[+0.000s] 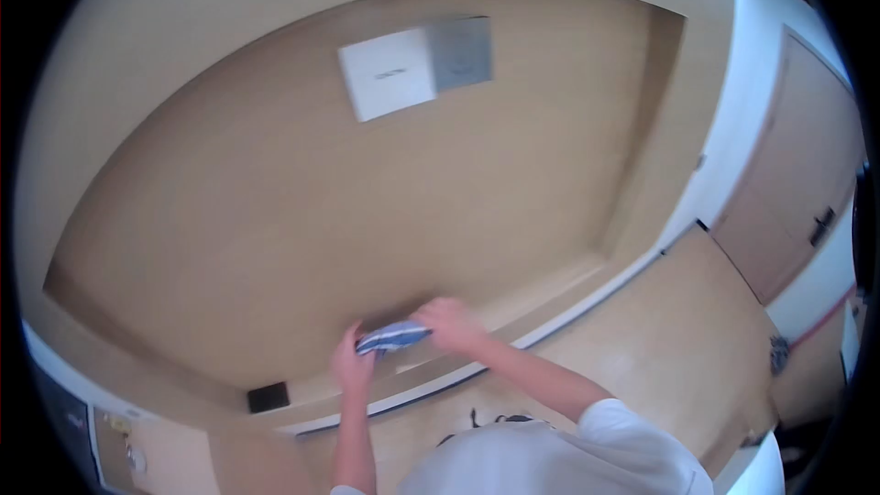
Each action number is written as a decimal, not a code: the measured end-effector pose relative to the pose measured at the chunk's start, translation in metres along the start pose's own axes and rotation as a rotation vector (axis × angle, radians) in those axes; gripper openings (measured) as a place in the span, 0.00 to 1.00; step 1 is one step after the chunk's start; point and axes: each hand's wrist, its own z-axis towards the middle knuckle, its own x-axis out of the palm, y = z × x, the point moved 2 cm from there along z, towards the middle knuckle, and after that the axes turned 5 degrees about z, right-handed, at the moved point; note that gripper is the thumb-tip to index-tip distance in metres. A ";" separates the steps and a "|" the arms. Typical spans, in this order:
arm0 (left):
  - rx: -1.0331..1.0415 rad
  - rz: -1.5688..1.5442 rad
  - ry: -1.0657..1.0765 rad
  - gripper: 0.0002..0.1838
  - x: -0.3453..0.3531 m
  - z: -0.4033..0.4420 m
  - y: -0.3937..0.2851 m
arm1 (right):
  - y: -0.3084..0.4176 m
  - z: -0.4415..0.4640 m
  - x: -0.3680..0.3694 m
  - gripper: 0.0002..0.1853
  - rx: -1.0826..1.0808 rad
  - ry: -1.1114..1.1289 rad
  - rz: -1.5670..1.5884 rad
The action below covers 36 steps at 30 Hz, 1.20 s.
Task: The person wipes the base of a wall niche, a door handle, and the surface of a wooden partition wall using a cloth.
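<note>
We count one blue-and-white striped cloth (394, 337), stretched between two bare hands over the near part of a tan surface, and we place everything else from it. The left hand (350, 363) is at the striped cloth's left end, its fingers and thumb pinching that end; the right hand (451, 324) is at the right end, its fingers curled together on the fabric, though blur keeps us from telling how each one lies. Well beyond the striped cloth we count two flat squares, edges meeting: one white square (390, 87) with a short line of dark lettering too blurred to read, and one grey square (466, 55) on its right. Left of the striped cloth and a little nearer lies one small black rectangle (269, 397). The tan surface (367, 211) spreads plain and smooth around these, within a raised border (662, 142). On the near side of the striped cloth we see a white shirt (532, 463); to its right, a pale brown floor (623, 339) runs toward one door (788, 165) with one dark handle (822, 226).
</note>
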 end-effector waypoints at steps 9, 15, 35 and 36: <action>0.378 0.283 -0.677 0.18 -0.078 0.077 -0.128 | 0.016 0.048 -0.108 0.24 0.306 -0.351 0.030; 0.271 -0.056 -0.984 0.14 -0.021 0.101 -0.118 | 0.008 0.080 -0.129 0.25 0.263 -0.546 -0.026; 0.632 -0.062 -0.987 0.13 -0.076 0.203 -0.294 | 0.008 0.178 -0.225 0.15 -0.119 -1.113 -0.134; 0.642 -0.040 -1.006 0.12 -0.075 0.203 -0.290 | 0.010 0.184 -0.222 0.16 -0.154 -1.152 -0.165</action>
